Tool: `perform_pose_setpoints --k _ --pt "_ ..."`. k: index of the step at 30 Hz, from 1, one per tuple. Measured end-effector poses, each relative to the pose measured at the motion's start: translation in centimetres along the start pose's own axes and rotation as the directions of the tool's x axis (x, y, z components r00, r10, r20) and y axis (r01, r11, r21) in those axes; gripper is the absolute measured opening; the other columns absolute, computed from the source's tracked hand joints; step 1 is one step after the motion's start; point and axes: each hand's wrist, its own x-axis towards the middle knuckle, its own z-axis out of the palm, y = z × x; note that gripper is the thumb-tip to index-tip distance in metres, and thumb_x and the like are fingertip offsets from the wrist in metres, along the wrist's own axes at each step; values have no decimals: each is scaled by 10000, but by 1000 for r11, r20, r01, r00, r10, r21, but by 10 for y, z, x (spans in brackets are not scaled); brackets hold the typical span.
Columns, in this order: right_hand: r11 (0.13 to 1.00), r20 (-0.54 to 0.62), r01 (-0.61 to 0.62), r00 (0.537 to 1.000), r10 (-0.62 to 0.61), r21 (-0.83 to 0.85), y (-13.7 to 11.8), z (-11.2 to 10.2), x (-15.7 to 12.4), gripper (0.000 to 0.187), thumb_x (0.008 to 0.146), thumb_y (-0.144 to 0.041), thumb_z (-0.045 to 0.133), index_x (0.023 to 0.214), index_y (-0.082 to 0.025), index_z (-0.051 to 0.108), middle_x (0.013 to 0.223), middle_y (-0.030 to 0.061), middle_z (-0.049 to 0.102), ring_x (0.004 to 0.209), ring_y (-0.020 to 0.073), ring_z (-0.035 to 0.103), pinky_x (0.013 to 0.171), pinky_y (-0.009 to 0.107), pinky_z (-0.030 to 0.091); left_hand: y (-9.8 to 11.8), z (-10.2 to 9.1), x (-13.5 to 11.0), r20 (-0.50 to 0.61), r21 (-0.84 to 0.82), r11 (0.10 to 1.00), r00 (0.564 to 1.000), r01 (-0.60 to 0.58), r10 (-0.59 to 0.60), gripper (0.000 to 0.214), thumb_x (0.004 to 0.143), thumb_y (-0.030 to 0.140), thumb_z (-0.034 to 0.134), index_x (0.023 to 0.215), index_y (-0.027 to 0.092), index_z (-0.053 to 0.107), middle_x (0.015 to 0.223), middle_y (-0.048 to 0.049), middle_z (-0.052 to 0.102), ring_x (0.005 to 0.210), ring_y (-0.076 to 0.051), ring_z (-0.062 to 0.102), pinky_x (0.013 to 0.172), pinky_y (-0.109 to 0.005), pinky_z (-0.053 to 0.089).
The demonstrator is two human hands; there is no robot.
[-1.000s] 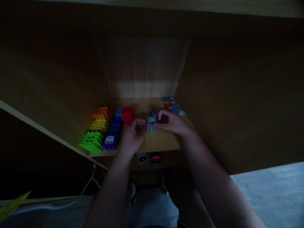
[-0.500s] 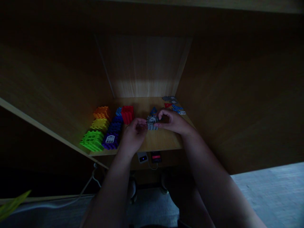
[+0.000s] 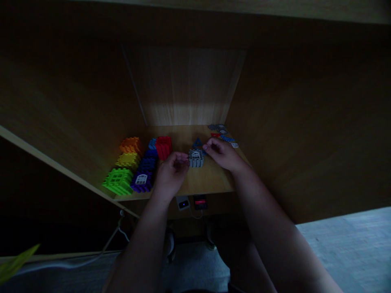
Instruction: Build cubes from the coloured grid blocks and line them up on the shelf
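Your left hand [image 3: 171, 173] pinches grey block cube [image 3: 196, 158] at its left side; your right hand [image 3: 224, 154] just right of cube, fingers curled, grip unclear.

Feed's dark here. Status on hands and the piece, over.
Left hand pinching grey block at its edge. Right hand beside it, grip unclear. Coloured blocks left, apart.

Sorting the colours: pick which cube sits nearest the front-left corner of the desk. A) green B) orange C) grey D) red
A: the green cube sits at the front-left edge, ahead of the yellow cube and the orange cube.
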Motion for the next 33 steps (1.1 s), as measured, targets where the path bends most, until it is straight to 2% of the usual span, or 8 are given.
perform_pose_setpoints --k 9,14,16,18,20,23,26,33 --pt "997 -27 -3 1000 1 -73 4 1 1 478 1052 -662 552 795 -261 527 704 -27 539 662 172 505 621 314 375 -4 1 1 13 -9 1000 1000 2 -1 136 934 270 711 1068 244 716 1034 -47 797 969 -212 768 927 -369 615" --pt "980 -65 -40 997 28 -195 8 0 2 431 1081 -594 500 810 -263 547 746 3 620 704 195 585 679 335 458 -6 1 0 4 -22 1000 1000 -1 1 118 952 282 708 1064 245 715 1034 -41 790 978 -209 763 936 -364 611" --pt "930 -102 -116 991 86 -348 13 0 4 399 1094 -543 459 853 -256 596 850 52 705 815 229 657 787 361 521 -5 1 0 2 -16 1000 1000 6 -6 117 953 290 711 1061 244 715 1031 -41 790 973 -210 763 930 -366 610" --pt "853 -157 -203 977 144 -481 20 -1 7 360 1093 -470 437 957 -231 669 1039 129 761 1027 288 695 965 419 533 -4 1 0 7 -10 1000 1000 12 -12 119 950 289 713 1059 242 715 1030 -42 791 973 -212 763 928 -368 607" --pt "787 -213 -288 956 202 -545 28 0 9 364 1077 -419 440 1111 -179 712 1258 218 738 1250 366 648 1113 513 473 -4 0 0 16 -7 1000 1000 16 -16 127 946 279 708 1067 243 716 1033 -41 793 980 -212 763 932 -367 603" --pt "683 -263 -420 908 328 -597 39 5 12 505 1078 -461 441 1355 -106 667 1498 305 621 1421 460 546 1173 645 402 -6 0 0 16 -11 1000 1000 18 -18 142 943 264 698 1082 246 717 1040 -36 796 990 -208 765 938 -359 596" --pt "612 -261 -471 877 404 -635 41 11 11 601 1095 -551 428 1466 -118 619 1578 294 578 1458 476 525 1194 696 362 -8 -1 0 10 -4 1000 1000 11 -11 149 948 266 694 1094 244 720 1060 -39 799 1008 -207 765 942 -355 592" --pt "551 -263 -467 873 410 -692 25 13 16 595 1134 -533 315 1456 -149 636 1531 258 628 1438 438 532 1144 667 427 -11 0 2 2 22 1000 1000 4 -4 131 962 285 684 1077 238 725 1051 -46 801 1003 -217 771 933 -361 593"
